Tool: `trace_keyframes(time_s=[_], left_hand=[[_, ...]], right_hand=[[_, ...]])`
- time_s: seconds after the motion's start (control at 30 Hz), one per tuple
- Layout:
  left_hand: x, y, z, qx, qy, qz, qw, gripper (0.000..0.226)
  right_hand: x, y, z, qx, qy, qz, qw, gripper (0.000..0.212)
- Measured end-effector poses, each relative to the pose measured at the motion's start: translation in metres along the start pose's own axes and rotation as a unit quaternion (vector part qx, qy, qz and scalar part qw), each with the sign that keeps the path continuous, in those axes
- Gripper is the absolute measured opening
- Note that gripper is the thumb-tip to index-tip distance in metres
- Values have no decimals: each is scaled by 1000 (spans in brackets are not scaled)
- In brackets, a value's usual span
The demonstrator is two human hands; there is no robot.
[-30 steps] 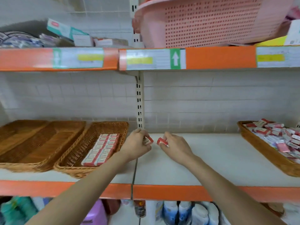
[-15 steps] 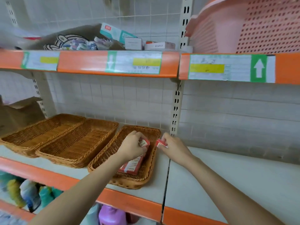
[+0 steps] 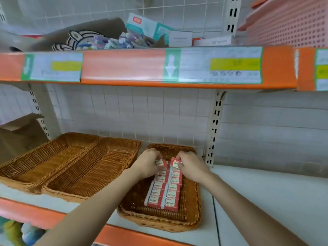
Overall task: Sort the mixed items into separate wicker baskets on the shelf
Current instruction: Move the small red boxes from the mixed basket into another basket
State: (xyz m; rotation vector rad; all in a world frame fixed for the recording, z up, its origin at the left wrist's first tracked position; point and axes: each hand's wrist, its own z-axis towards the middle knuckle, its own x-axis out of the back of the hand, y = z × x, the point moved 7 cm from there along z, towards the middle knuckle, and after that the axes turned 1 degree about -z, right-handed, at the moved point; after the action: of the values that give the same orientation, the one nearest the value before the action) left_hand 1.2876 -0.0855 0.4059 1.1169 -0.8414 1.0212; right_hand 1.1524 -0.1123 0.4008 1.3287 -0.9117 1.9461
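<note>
Head: hands (image 3: 170, 166) pinching small boxes (image 3: 160, 162).

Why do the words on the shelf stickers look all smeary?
In the head view, the white-and-yellow price labels on the orange shelf edge are blurred, so their print is unreadable; the wide lens bends that edge; the small red-and-white boxes in the wicker basket look sharper.

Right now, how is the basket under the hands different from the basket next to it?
The right basket holds two neat rows of small red and white boxes; the middle basket shows only bare weave. The left hand and right hand each hold a box over the right basket; no hand is near the middle basket. Both are brown wicker, long and shallow, on the same shelf.
</note>
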Motion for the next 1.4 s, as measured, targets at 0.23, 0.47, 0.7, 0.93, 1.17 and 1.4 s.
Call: trace_keyframes(time_s=[0.23,0.47,0.7,0.93,1.17,1.4], left_hand=[[-14,-6,17,-86,-24,-13,996,22],[-22,-9,16,-113,-29,-2,993,24],[-27,-10,13,-113,-32,33,993,34],[-26,-9,13,-111,-26,47,992,35],[-27,-7,22,-96,-37,91,991,28],[-21,-9,47,-71,-48,81,993,28]], right_hand=[[-23,-2,6,-47,-36,-79,995,23],[-27,2,5,-51,-34,-101,993,28],[-25,-1,2,-61,-35,-112,991,34],[-21,-4,2,-37,-40,-96,994,35],[-23,0,9,7,-123,-147,981,34],[-17,9,31,-52,-94,-139,984,31]])
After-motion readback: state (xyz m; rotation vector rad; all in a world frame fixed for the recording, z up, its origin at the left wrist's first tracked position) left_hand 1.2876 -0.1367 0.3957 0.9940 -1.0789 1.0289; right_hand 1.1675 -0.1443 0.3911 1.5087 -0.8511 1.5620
